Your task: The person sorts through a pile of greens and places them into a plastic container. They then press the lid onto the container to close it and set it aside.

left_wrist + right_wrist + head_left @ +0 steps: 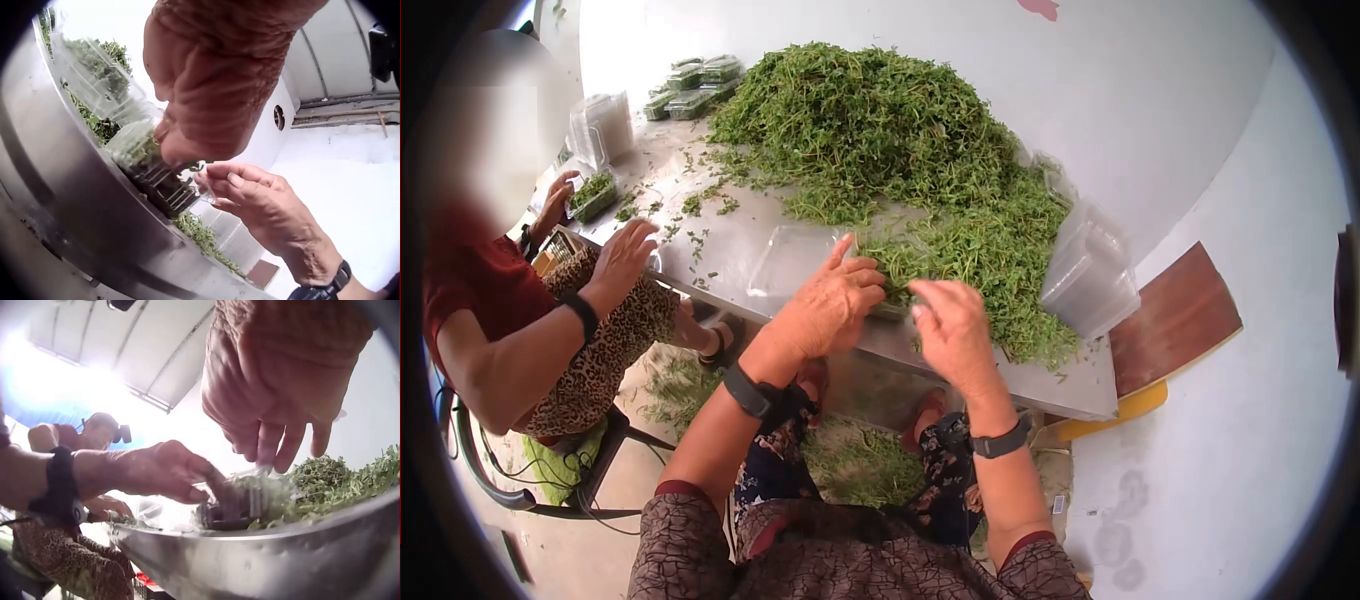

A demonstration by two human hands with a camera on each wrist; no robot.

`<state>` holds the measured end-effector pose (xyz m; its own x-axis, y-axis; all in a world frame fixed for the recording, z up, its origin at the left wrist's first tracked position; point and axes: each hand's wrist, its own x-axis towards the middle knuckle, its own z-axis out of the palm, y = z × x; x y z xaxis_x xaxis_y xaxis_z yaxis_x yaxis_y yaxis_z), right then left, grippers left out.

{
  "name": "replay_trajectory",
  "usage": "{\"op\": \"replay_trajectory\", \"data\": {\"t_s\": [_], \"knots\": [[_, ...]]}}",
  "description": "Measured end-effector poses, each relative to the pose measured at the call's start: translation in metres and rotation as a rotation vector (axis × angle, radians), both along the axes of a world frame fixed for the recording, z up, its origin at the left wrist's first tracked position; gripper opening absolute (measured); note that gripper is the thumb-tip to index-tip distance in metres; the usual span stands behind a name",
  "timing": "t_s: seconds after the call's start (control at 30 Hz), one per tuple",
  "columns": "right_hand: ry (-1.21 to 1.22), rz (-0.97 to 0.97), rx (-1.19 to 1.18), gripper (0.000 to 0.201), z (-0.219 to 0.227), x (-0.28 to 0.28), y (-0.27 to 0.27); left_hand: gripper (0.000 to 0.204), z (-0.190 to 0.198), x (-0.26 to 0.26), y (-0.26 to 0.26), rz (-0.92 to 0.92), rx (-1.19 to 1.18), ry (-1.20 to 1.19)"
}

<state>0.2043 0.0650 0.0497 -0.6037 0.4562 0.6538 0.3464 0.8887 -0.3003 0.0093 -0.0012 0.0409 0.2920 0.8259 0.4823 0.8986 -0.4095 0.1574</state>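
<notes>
A clear plastic clamshell box (240,503) with leafy green sprigs in it sits at the table's near edge, between my two hands. My left hand (828,308) grips its left end, thumb on the near side and fingers over the greens. Its clear lid (785,258) lies folded back to the left on the metal table (730,275). At the opposite end is my right hand (956,335), fingers pointing down at the box rim and greens. In the left wrist view, the right fingertips (212,175) touch the box's corner.
A big heap of cut greens (870,130) covers the back and right of the table. Nested clear boxes (1090,270) stand at the right edge, another stack (600,130) at the left. Filled boxes (690,90) sit at the back left. A seated person (510,330) works at left.
</notes>
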Motion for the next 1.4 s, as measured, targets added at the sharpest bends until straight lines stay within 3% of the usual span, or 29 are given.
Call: {"op": "replay_trajectory", "data": {"t_s": [0.07,0.2,0.37,0.4,0.47,0.7,0.8,0.9,1.0,1.1,1.17,1.23,1.3,1.4], "knots": [[-0.007,-0.095,0.027,0.027,0.01,0.007,0.015,0.029,0.006,-0.004,-0.006,0.107,-0.004,0.118],[0.001,-0.31,-0.14,0.032,0.016,0.022,0.057,0.029,-0.006,-0.006,-0.013,0.129,0.206,0.008],[-0.277,-0.526,-0.059,0.037,0.029,0.016,0.086,0.028,-0.017,-0.002,-0.017,0.093,0.307,-0.187],[-0.281,-0.525,-0.057,0.037,0.032,0.011,0.089,0.028,-0.018,-0.002,-0.016,0.095,0.308,-0.191],[-0.512,-0.624,-0.175,0.032,0.038,0.0,0.095,0.024,-0.018,-0.002,-0.013,0.081,0.335,-0.124],[-0.587,-0.625,0.05,0.016,0.011,0.005,0.125,0.025,-0.024,-0.004,-0.011,0.107,0.374,-0.225],[-0.443,-0.618,0.068,0.012,0.02,0.014,0.123,0.031,-0.03,-0.005,-0.016,0.111,0.436,-0.243],[-0.271,-0.615,0.022,0.009,0.034,0.022,0.125,0.037,-0.034,-0.004,-0.023,0.111,0.436,-0.252],[-0.125,-0.568,-0.239,0.011,0.046,0.027,0.118,0.04,-0.033,0.0,-0.033,0.125,0.477,-0.281],[-0.288,-0.57,-0.338,0.016,0.033,0.028,0.12,0.04,-0.042,0.006,-0.048,0.14,0.53,-0.282],[-0.311,-0.583,-0.321,0.019,0.031,0.024,0.111,0.038,-0.051,0.01,-0.06,-0.061,0.481,-0.218],[-0.336,-0.591,-0.307,0.023,0.03,0.017,0.103,0.035,-0.062,0.016,-0.071,-0.124,0.417,-0.225],[-0.487,-0.634,-0.231,0.03,0.028,0.011,0.1,0.033,-0.074,0.019,-0.079,-0.187,0.353,-0.229],[-0.541,-0.581,-0.091,0.025,0.013,0.01,0.111,0.025,-0.096,0.018,-0.086,-0.24,0.211,-0.274]]}}
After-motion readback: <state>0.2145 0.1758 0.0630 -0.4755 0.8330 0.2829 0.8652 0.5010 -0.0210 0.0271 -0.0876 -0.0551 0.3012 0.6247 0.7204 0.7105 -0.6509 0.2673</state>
